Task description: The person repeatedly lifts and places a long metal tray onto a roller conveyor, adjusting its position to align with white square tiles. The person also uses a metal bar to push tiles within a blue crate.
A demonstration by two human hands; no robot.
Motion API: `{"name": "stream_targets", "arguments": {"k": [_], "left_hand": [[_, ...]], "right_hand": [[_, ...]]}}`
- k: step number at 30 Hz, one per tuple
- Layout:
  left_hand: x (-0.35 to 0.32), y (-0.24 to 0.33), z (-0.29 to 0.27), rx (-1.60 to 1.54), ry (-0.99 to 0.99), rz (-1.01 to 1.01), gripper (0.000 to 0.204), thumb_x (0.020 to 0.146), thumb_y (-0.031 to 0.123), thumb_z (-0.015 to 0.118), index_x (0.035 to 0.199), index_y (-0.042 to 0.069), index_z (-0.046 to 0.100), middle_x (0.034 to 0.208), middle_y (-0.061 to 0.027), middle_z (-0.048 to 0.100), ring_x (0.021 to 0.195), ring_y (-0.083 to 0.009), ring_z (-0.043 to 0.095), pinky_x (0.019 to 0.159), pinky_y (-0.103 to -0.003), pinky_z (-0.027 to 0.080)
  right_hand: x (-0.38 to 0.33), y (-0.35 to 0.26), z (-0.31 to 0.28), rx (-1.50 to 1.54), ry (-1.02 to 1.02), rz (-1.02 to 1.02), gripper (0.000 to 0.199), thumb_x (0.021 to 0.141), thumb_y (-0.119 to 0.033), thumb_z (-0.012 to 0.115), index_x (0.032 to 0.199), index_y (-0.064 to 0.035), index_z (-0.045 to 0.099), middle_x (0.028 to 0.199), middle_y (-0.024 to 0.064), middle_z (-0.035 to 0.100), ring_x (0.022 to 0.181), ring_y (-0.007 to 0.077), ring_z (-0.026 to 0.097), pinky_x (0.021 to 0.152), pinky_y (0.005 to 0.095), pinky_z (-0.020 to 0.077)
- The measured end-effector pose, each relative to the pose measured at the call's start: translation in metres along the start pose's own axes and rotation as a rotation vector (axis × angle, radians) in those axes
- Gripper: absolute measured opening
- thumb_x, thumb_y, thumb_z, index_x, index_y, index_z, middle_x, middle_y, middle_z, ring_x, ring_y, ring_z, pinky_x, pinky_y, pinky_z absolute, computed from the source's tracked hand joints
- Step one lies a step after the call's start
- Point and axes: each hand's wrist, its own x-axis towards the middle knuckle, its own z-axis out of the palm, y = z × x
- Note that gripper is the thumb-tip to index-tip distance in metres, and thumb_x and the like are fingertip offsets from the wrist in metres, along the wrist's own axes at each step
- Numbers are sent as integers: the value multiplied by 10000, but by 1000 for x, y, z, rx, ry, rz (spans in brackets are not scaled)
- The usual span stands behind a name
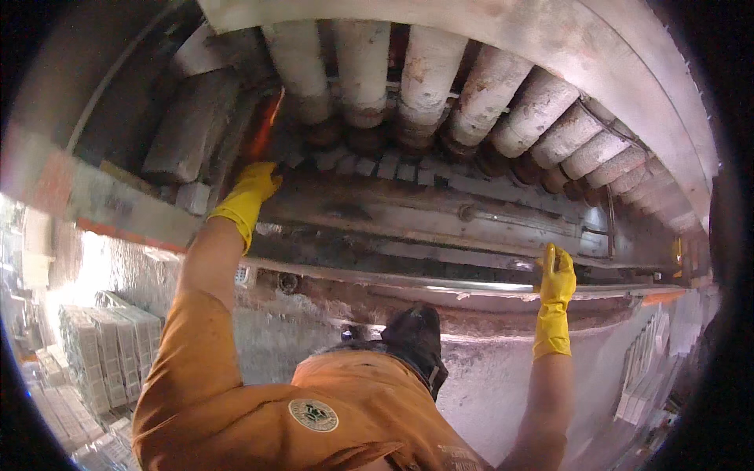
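Both my hands wear yellow rubber gloves. My left hand (255,191) reaches over the left end of a long trough-like bay (377,216), its fingers curled. What they hold, if anything, is hidden. Just beyond that glove is a bright orange-red strip (263,129) against a dark side wall; I cannot tell whether the hand touches it. My right hand (557,276) is at the front metal rail (471,287) further right, with its fingers closed. Whether they grip something small cannot be made out.
A row of thick, stained grey cylinders (428,74) hangs above the bay's far side, under a broad pale beam (503,20). Grey blocks (188,125) lie at the left end. Stacked pale packages (106,353) stand on the lower left, behind the machine's front wall.
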Motion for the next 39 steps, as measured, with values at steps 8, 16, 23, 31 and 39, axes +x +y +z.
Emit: {"name": "stream_targets", "arguments": {"k": [8,16,23,31,39], "left_hand": [[57,38,85,29,-9,-105,473,954,319,688,1402,167,680,1411,-167,672,1316,-393,623,1114,-501,495],[96,29,141,-24,121,-126,360,945,356,680,1244,173,759,1278,-171,731,1215,-401,671,1041,-509,536],[55,94,98,55,60,-171,382,931,444,688,1188,178,786,1210,-162,756,1143,-386,705,971,-492,570],[39,64,101,74,4,-77,434,930,414,660,1278,174,764,1251,-150,750,1143,-391,707,1005,-503,555],[49,54,136,95,388,82,605,951,411,645,1505,174,590,1527,-221,555,1353,-449,557,1115,-542,473]], "right_hand": [[-11,34,-4,32,44,25,355,1055,-397,687,1180,-73,758,910,54,776,757,133,748,714,273,566],[-17,29,0,59,12,80,417,1047,-445,667,1258,-92,740,902,64,786,797,145,758,505,269,525],[-31,71,-12,65,-2,20,431,1044,-456,676,1268,-93,734,918,70,786,813,149,762,483,250,493],[-57,66,-16,158,2,86,314,1066,-304,693,1207,-27,739,870,27,771,776,96,720,727,238,553],[-67,81,-20,125,4,116,317,1061,-309,701,1219,-38,744,862,40,768,743,84,679,713,238,538]]}}
